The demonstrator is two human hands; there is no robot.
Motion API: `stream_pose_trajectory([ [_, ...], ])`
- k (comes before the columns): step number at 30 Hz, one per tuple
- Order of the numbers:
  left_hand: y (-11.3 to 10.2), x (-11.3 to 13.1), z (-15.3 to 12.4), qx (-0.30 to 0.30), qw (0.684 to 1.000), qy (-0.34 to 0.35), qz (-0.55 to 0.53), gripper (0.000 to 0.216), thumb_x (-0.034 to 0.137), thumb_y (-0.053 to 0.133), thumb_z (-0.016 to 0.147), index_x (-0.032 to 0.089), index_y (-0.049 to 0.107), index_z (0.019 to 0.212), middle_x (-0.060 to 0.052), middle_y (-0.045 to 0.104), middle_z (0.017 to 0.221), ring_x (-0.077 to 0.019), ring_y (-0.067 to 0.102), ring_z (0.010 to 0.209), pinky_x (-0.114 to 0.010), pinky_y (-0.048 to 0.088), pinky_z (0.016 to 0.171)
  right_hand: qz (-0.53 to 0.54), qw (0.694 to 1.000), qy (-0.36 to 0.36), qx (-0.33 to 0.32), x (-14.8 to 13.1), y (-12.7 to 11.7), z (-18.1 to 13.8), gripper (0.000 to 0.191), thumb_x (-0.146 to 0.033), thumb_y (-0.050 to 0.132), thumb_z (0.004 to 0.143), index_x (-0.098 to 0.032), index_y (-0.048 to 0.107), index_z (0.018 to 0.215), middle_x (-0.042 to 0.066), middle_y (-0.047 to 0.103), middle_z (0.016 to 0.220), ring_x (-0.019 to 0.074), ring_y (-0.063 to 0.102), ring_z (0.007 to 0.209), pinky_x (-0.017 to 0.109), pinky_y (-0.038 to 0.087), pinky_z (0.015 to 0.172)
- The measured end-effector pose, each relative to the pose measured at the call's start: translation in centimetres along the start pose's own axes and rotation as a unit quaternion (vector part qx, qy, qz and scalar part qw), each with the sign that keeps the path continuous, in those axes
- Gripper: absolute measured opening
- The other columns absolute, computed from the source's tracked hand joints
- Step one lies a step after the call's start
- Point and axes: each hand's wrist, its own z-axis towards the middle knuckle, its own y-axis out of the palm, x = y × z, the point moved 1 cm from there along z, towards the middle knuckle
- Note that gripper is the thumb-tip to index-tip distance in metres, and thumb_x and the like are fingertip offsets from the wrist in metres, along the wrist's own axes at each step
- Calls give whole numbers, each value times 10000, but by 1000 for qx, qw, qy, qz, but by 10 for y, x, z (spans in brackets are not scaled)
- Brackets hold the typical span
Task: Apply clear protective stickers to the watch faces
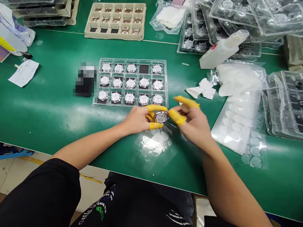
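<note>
My left hand (139,119), with yellow finger cots, pinches a round silver watch case (161,117) just in front of a clear plastic tray (166,78) that holds several more watch cases in its pockets. One pocket in the tray's back row is empty. My right hand (193,123), also in yellow cots, is at the case's right edge with thumb and fingertip closed beside it and its forefinger raised. A clear sheet of round film stickers (155,142) lies on the green table (47,107) under both hands.
A larger sheet of round stickers (239,126) lies to the right, with white wipes (202,90) and a white bottle (221,50) behind it. A beige tray (115,20) of parts stands at the back. Stacked clear trays (286,104) fill the right side. A paper slip (23,72) lies far left.
</note>
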Motion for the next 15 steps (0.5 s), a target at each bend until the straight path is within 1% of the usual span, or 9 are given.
stream_pose_trajectory([
  [1, 1, 0, 0, -3, 1000, 5, 7, 560, 209, 841, 734, 224, 744, 1285, 38, 698, 771, -87, 633, 678, -239, 553, 709, 37, 999, 13, -37, -6, 4, -2, 184, -412, 690, 956, -229, 712, 955, 11, 701, 790, 138, 568, 665, 303, 462, 628],
  [2, 1, 1, 0, -2, 1000, 2, 8, 589, 204, 840, 739, 227, 728, 1317, 36, 712, 772, -99, 662, 696, -248, 568, 729, 64, 996, 27, -55, -11, 7, -3, 182, -404, 717, 939, -223, 715, 918, 4, 687, 753, 129, 556, 640, 296, 448, 610],
  [3, 1, 2, 0, 3, 1000, -7, 3, 650, 211, 851, 739, 227, 695, 1371, 29, 734, 783, -113, 690, 716, -258, 582, 744, 88, 994, 37, -46, -15, 9, -1, 175, -393, 755, 909, -221, 721, 899, 1, 675, 732, 128, 554, 631, 297, 448, 607],
  [5, 1, 4, 0, 18, 999, -40, -22, 823, 260, 893, 732, 219, 588, 1495, 2, 785, 837, -140, 734, 749, -277, 605, 763, 132, 989, 48, 33, -20, 8, 12, 185, -380, 816, 850, -235, 745, 941, 4, 670, 746, 147, 586, 660, 319, 481, 639],
  [7, 1, 5, 1, 11, 998, -61, -29, 816, 311, 904, 744, 200, 584, 1487, -27, 813, 895, -153, 761, 789, -291, 619, 799, 147, 982, 51, 104, -22, 11, 38, 249, -392, 827, 829, -251, 763, 1025, 17, 682, 810, 176, 629, 726, 354, 519, 702],
  [8, 1, 6, 1, 1, 998, -63, -25, 752, 324, 896, 758, 189, 616, 1443, -37, 820, 915, -156, 770, 813, -297, 623, 822, 135, 982, 50, 120, -22, 15, 56, 263, -396, 806, 843, -249, 765, 1058, 25, 685, 841, 183, 636, 749, 369, 528, 730],
  [10, 0, 6, 1, -19, 998, -57, -14, 615, 328, 874, 786, 169, 673, 1345, -47, 826, 941, -157, 780, 848, -307, 628, 860, 67, 991, 49, 109, -19, 31, 97, 227, -376, 754, 876, -213, 759, 1034, 35, 670, 830, 177, 605, 732, 384, 518, 750],
  [12, 0, 5, 1, -28, 998, -53, -8, 566, 322, 862, 803, 162, 683, 1316, -47, 830, 956, -151, 781, 843, -312, 634, 870, -30, 992, 66, 104, -11, 52, 137, 142, -328, 722, 889, -187, 715, 901, 34, 628, 754, 161, 540, 683, 392, 494, 755],
  [15, 0, 2, 1, -38, 998, -54, 1, 552, 318, 852, 817, 165, 676, 1317, -46, 834, 980, -145, 784, 830, -313, 641, 868, -133, 988, 73, 21, 6, 80, 182, 108, -276, 705, 890, -206, 652, 827, 54, 622, 770, 209, 568, 788, 433, 491, 832],
])
